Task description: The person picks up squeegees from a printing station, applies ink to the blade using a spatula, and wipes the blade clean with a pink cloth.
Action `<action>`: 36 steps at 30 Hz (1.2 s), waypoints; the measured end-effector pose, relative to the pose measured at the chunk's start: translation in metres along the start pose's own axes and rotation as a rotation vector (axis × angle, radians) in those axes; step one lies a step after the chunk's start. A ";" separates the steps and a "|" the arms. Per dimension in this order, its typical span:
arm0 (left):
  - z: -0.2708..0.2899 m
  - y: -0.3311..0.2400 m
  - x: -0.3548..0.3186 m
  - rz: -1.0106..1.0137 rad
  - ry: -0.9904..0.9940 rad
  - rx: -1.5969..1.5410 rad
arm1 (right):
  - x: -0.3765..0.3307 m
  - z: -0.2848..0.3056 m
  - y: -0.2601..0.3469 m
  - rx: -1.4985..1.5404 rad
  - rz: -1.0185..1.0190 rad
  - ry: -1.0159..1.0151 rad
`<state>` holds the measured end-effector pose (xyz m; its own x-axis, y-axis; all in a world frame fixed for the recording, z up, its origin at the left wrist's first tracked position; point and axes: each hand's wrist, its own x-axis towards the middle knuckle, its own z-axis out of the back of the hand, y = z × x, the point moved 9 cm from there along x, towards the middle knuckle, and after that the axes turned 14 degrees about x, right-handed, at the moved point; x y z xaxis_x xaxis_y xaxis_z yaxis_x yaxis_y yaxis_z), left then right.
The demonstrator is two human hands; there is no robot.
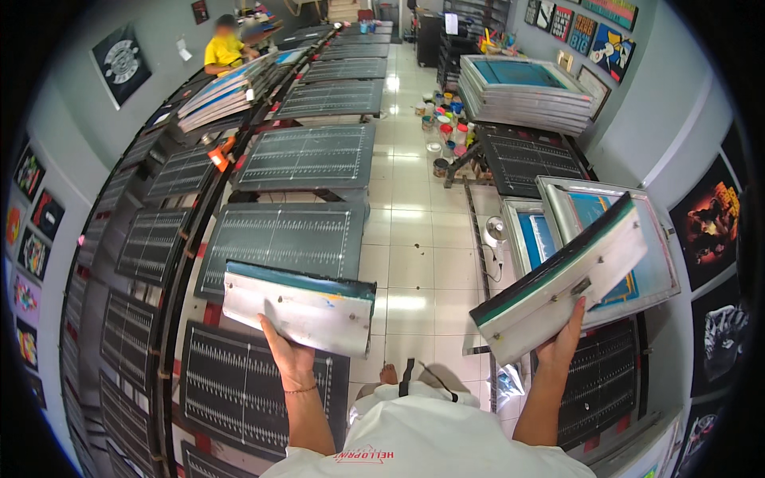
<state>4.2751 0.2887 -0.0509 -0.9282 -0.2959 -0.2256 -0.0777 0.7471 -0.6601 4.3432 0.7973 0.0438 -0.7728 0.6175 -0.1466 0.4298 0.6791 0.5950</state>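
Observation:
My left hand is closed on a wide screen-printing squeegee, its thumb across the pale metal holder and its fingers hidden behind. The dark blue-green blade points away from me, with a few paint smears near it. A longer squeegee is gripped in my right hand, tilted so its right end is higher. Its green blade edge faces up and to the left, and bolts dot the holder. Both squeegees are held up in the air, apart from each other, the left over the printing boards and the right partly in front of framed screens.
Rows of black printing boards run along the left. On the right stand stacked screens, another board and paint pots on the floor. A tiled aisle lies between. A person in yellow works at the far left.

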 end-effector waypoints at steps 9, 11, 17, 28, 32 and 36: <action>-0.130 0.061 0.227 0.027 -0.048 0.051 | 0.221 -0.075 -0.076 0.062 0.098 -0.015; -0.165 0.070 0.272 -0.009 -0.054 0.065 | 0.283 -0.103 -0.101 0.041 0.115 -0.036; -0.241 0.094 0.393 -0.038 -0.112 -0.017 | 0.445 -0.193 -0.177 0.030 -0.016 0.157; -0.346 0.136 0.649 -0.120 -0.079 -0.092 | 0.675 -0.319 -0.254 0.027 0.023 0.163; -0.395 0.153 0.749 -0.101 -0.110 -0.096 | 0.749 -0.363 -0.263 -0.020 0.104 0.098; -0.433 0.170 0.836 -0.087 -0.089 -0.094 | 0.827 -0.402 -0.293 -0.038 0.126 0.019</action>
<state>3.3280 0.4259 -0.0412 -0.8809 -0.4105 -0.2355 -0.1943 0.7674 -0.6110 3.3903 0.9496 0.0663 -0.7227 0.6891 -0.0543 0.5060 0.5809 0.6376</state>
